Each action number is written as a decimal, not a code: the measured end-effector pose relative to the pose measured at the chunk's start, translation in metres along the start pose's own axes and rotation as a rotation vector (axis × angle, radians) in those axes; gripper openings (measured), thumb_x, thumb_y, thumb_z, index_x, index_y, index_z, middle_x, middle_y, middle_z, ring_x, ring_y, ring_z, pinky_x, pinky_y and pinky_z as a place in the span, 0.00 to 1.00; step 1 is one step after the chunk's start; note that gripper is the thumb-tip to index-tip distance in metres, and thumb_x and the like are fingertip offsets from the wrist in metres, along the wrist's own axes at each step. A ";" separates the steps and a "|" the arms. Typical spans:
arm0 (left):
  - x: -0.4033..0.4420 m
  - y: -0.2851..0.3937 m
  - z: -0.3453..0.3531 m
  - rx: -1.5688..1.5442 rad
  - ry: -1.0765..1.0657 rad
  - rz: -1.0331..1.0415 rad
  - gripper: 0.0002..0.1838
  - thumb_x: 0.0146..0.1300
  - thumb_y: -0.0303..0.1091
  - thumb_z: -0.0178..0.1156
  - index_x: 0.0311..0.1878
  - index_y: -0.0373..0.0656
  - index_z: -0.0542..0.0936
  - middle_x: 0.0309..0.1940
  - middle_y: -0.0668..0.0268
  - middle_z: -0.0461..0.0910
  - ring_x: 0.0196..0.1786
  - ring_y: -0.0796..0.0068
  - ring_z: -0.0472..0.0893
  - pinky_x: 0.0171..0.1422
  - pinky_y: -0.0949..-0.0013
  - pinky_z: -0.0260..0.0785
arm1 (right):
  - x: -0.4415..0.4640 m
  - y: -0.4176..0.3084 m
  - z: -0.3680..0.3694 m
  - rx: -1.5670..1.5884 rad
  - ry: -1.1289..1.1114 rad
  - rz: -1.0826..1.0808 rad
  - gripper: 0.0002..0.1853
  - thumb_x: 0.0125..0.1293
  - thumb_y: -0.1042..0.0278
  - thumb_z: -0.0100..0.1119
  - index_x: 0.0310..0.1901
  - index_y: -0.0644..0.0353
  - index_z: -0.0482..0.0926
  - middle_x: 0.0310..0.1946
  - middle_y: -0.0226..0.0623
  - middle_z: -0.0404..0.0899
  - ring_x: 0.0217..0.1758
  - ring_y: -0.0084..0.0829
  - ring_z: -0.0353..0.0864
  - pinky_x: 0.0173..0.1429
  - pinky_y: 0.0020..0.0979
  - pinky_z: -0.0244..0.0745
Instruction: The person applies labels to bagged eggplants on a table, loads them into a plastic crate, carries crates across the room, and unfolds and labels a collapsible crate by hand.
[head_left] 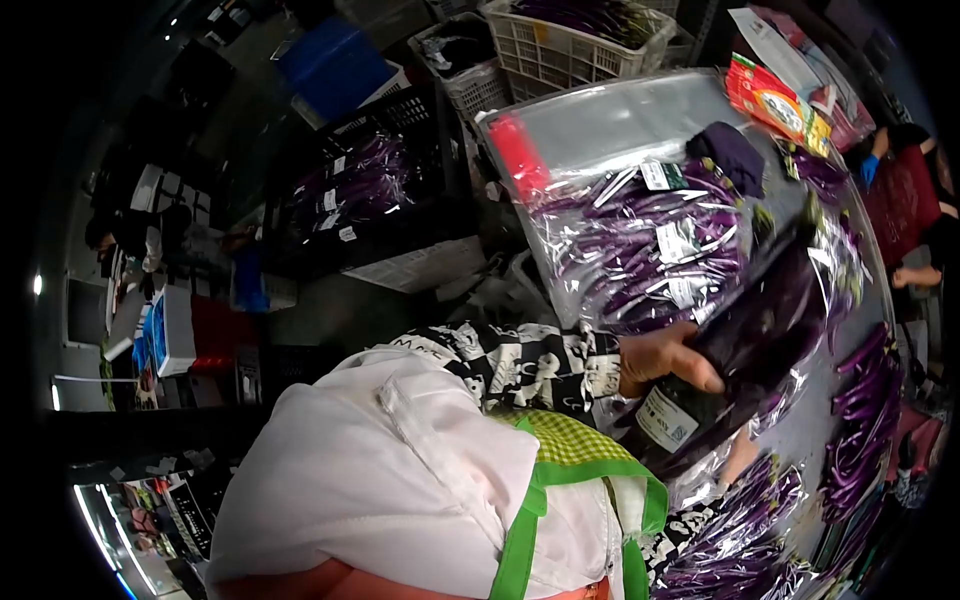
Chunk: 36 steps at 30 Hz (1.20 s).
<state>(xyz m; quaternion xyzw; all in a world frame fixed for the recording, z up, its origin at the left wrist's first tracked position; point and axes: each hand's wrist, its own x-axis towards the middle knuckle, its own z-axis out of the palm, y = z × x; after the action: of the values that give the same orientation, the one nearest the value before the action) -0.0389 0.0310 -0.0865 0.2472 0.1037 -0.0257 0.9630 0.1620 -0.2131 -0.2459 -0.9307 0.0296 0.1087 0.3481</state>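
Note:
My left hand (665, 360), in a black-and-white patterned sleeve, grips a clear bag of large dark purple eggplants (770, 325), its thumb across the plastic. A white printed label (667, 420) is on the bag's near end. Lower down, my right hand (740, 457) holds the same bag's lower side; most of its fingers are hidden by plastic. Bagged slender purple eggplants (650, 245) with white labels lie beyond my left hand on the grey table (620, 120). More bagged slender eggplants (735, 540) are below my right hand.
Loose slender eggplants (862, 430) lie along the table's right side. A red-and-yellow packet (775, 100) and dark cloth (727, 157) are near its top. A black crate (430, 130) holds bagged produce. A white crate (575, 55) stands behind. Other people are at the far right and left.

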 end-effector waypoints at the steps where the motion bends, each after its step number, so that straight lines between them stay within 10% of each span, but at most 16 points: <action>1: -0.010 0.014 -0.008 0.023 0.003 0.095 0.33 0.43 0.28 0.67 0.57 0.37 0.71 0.44 0.58 0.79 0.44 0.65 0.80 0.51 0.62 0.73 | 0.011 0.013 -0.002 0.082 0.033 -0.072 0.22 0.62 0.54 0.60 0.37 0.73 0.76 0.28 0.40 0.77 0.30 0.28 0.71 0.36 0.33 0.68; 6: -0.083 0.090 -0.036 0.068 0.139 0.285 0.25 0.44 0.26 0.64 0.50 0.36 0.76 0.37 0.60 0.81 0.37 0.68 0.82 0.43 0.66 0.76 | 0.006 -0.002 -0.036 0.175 0.123 -0.158 0.22 0.60 0.57 0.61 0.32 0.75 0.75 0.29 0.42 0.77 0.30 0.27 0.68 0.35 0.34 0.66; 12: -0.255 0.208 -0.127 0.362 0.571 0.452 0.27 0.46 0.26 0.60 0.54 0.33 0.72 0.43 0.55 0.80 0.41 0.64 0.81 0.45 0.65 0.77 | -0.104 -0.146 -0.100 0.363 0.360 -0.179 0.27 0.62 0.61 0.57 0.58 0.69 0.70 0.48 0.49 0.76 0.48 0.36 0.77 0.54 0.33 0.71; 15: -0.337 0.263 -0.175 0.486 0.744 0.490 0.28 0.48 0.25 0.57 0.56 0.31 0.71 0.45 0.52 0.79 0.43 0.61 0.81 0.45 0.64 0.77 | -0.135 -0.189 -0.092 -0.012 0.237 -0.789 0.26 0.62 0.63 0.54 0.61 0.63 0.68 0.54 0.51 0.72 0.55 0.41 0.75 0.60 0.36 0.69; 19: -0.411 0.328 -0.219 0.914 0.926 0.475 0.36 0.43 0.25 0.60 0.61 0.34 0.65 0.43 0.54 0.79 0.41 0.65 0.81 0.49 0.64 0.75 | -0.232 -0.322 0.058 1.091 -0.075 -0.208 0.26 0.65 0.59 0.54 0.63 0.56 0.67 0.60 0.46 0.69 0.59 0.42 0.72 0.63 0.41 0.71; 24: -0.465 0.369 -0.297 1.074 0.997 0.000 0.26 0.38 0.33 0.68 0.44 0.31 0.78 0.31 0.64 0.80 0.31 0.76 0.79 0.40 0.73 0.71 | -0.340 -0.388 0.240 0.962 -1.334 -0.030 0.18 0.63 0.62 0.56 0.51 0.63 0.76 0.47 0.38 0.80 0.50 0.30 0.78 0.51 0.33 0.75; 28: -0.489 0.381 -0.337 1.012 1.013 -0.146 0.26 0.38 0.31 0.68 0.45 0.30 0.78 0.33 0.63 0.81 0.33 0.76 0.79 0.41 0.72 0.72 | -0.400 -0.369 0.353 0.928 -1.359 0.570 0.09 0.61 0.73 0.59 0.39 0.70 0.77 0.37 0.46 0.81 0.39 0.38 0.82 0.47 0.39 0.79; 36: -0.499 0.388 -0.353 0.585 0.871 -0.264 0.35 0.35 0.26 0.70 0.53 0.30 0.72 0.42 0.57 0.78 0.45 0.68 0.78 0.49 0.67 0.72 | -0.498 -0.331 0.420 0.820 -1.528 0.849 0.12 0.67 0.66 0.52 0.47 0.63 0.75 0.44 0.38 0.79 0.48 0.32 0.77 0.60 0.35 0.67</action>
<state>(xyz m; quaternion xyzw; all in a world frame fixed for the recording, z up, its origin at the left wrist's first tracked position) -0.5532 0.5403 -0.0998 0.4777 0.5121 -0.0694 0.7104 -0.3563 0.3015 -0.2311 -0.3266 0.1648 0.7828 0.5033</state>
